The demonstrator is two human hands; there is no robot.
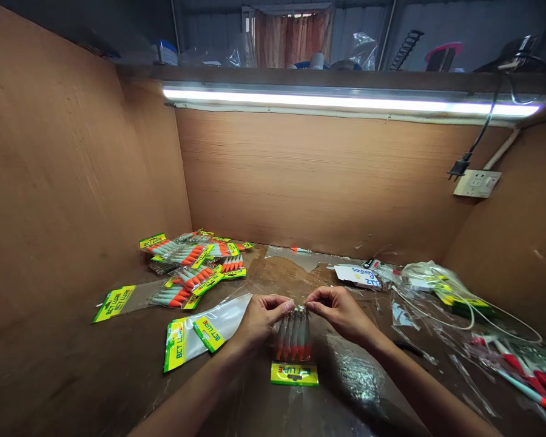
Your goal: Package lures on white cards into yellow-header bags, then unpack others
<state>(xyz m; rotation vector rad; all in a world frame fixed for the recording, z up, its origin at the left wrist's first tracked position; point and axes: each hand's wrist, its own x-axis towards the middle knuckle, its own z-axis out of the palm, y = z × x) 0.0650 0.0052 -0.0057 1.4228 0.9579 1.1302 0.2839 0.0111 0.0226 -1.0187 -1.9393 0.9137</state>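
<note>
In front of me on the bench lies a clear plastic bag of fishing lures [293, 340], pale bodies with orange ends in a row. Its yellow-green header card [294, 374] points toward me. At the bag's far end my left hand [267, 312] pinches the plastic between thumb and forefinger. My right hand [334, 308] pinches the same far edge a little to the right. The dark hooks of the lures show just below my fingertips. To the left, flat bags with a loose header card [209, 333] lie near my left forearm.
Packed lure bags [193, 267] are heaped at the back left. A white box [357, 276], a plastic bag with yellow cards [450, 291], a pale cord [430, 320] and loose red-white lures [523, 367] lie right. Wooden walls and a lit tube lamp [346, 103] enclose the bench.
</note>
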